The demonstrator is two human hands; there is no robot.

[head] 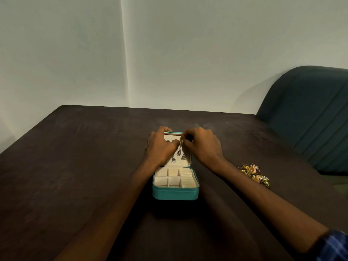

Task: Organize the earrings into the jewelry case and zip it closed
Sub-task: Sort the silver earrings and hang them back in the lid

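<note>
A teal jewelry case (175,194) lies open on the dark table, its cream lid (185,162) tipped back away from me. Silver dangling earrings (178,152) hang on the lid's inner panel. My left hand (160,146) holds the lid's left side and top edge, thumb pressed on the panel. My right hand (202,145) pinches the top of a silver earring (182,140) against the upper part of the lid. The tray's cream compartments (172,178) hold nothing that I can see. A pile of gold earrings (254,174) lies to the right of my right forearm.
The dark brown table (84,166) stretches wide on both sides of the case. A teal upholstered chair (310,113) stands at the table's right edge. A pale wall rises behind the far edge.
</note>
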